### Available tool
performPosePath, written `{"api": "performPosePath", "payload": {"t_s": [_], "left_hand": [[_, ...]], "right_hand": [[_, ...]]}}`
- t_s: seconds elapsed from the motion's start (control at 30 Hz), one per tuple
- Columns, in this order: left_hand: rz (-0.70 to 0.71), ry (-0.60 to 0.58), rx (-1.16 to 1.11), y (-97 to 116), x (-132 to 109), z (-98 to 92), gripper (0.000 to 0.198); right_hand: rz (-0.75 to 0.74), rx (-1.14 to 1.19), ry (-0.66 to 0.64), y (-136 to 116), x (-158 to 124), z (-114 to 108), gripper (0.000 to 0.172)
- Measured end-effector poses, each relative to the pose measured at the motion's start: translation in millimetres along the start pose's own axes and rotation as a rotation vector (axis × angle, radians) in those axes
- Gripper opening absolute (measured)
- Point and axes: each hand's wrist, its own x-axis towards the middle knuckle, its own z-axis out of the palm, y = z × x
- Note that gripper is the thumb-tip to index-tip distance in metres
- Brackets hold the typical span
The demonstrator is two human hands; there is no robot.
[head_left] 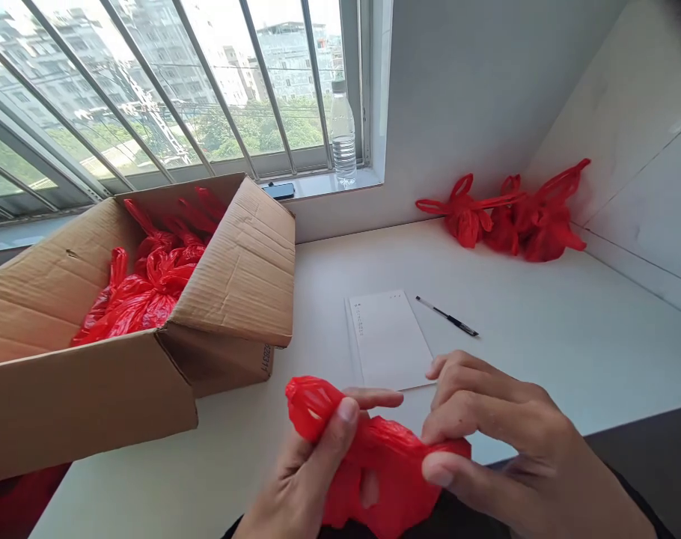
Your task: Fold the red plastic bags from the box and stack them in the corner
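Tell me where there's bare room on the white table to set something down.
The widest bare patch of tabletop lies right of the pen, in front of the corner's red plastic bags. Another lies behind the notepad, right of the cardboard box. It's crowded inside the box and around the left hand and right hand, holding another red bag.

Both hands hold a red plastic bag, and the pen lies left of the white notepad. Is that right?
Not quite: the head view shows the pen lying to the right of the white notepad. The left hand and right hand do hold a red plastic bag.
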Motion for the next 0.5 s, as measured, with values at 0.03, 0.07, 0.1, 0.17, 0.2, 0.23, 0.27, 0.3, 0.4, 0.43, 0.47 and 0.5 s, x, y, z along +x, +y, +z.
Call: {"api": "performPosePath", "payload": {"t_s": [0.03, 0.07, 0.1, 0.17, 0.2, 0.23, 0.27, 0.3, 0.4, 0.43, 0.47, 0.5], "left_hand": [[0.016, -0.066, -0.014, 4, 3, -1.8, 0.038], [0.062, -0.121, 0.005, 7, 6, -2.7, 0.035], [0.120, -0.165, 0.048, 9, 8, -2.7, 0.031], [0.237, -0.221, 0.164, 11, 10, -1.2, 0.026], [0.307, -0.216, 0.215, 10, 11, -0.2, 0.023], [0.387, -0.192, 0.258, 8, 11, 0.4, 0.021], [0.470, -0.165, 0.303, 5, 12, 0.5, 0.018], [0.547, -0.134, 0.355, 1, 13, 0.0, 0.013], [0.698, -0.047, 0.524, -13, 19, -3.9, 0.021], [0.741, -0.015, 0.563, -18, 21, -5.1, 0.031], [0.794, 0.020, 0.590, -23, 22, -6.1, 0.038], [0.858, 0.050, 0.611, -28, 24, -6.7, 0.043]], "right_hand": [[0.010, 0.049, -0.033, -1, -1, 1, 0.019], [0.034, 0.103, -0.059, -2, -2, 3, 0.026], [0.066, 0.152, -0.072, -2, -2, 4, 0.032], [0.134, 0.216, -0.083, 2, -2, 8, 0.039], [0.164, 0.229, -0.097, 5, -1, 10, 0.040], [0.191, 0.235, -0.126, 8, -1, 13, 0.040], [0.222, 0.239, -0.160, 12, 0, 16, 0.038], [0.263, 0.241, -0.180, 16, 1, 20, 0.036], [0.373, 0.276, -0.185, 26, 4, 30, 0.034], [0.387, 0.290, -0.190, 28, 4, 33, 0.035], [0.387, 0.306, -0.207, 30, 5, 35, 0.035], [0.382, 0.317, -0.225, 32, 5, 37, 0.034]]}}
